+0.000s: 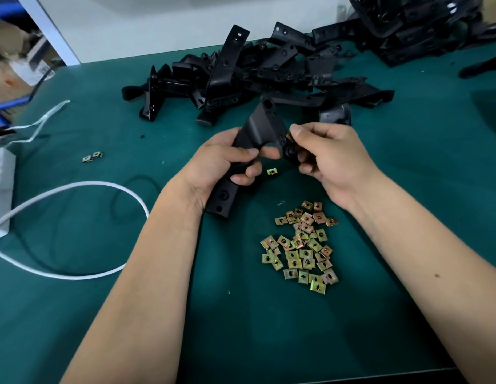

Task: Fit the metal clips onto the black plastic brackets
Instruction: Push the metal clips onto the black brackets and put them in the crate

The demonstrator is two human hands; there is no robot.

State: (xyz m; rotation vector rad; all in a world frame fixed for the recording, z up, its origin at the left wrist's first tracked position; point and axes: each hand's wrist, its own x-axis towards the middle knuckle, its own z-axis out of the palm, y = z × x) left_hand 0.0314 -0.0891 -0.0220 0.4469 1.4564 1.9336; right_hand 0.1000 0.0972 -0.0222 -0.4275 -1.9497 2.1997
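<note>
Head view: our left hand (227,162) wraps its fingers around a black plastic bracket (258,128), while our right hand (327,159) pinches a metal clip (290,137) against the bracket's edge.

The left hand (223,162) covers the middle of the held black bracket (262,126). Only a sliver of a metal clip (289,137) shows under the right hand's (328,156) thumb. The second bracket pile (424,26) at upper right is cut off by the frame's top edge. Cardboard boxes (14,56) at upper left are blurred. The white power strip (1,189) runs off the left edge.
</note>
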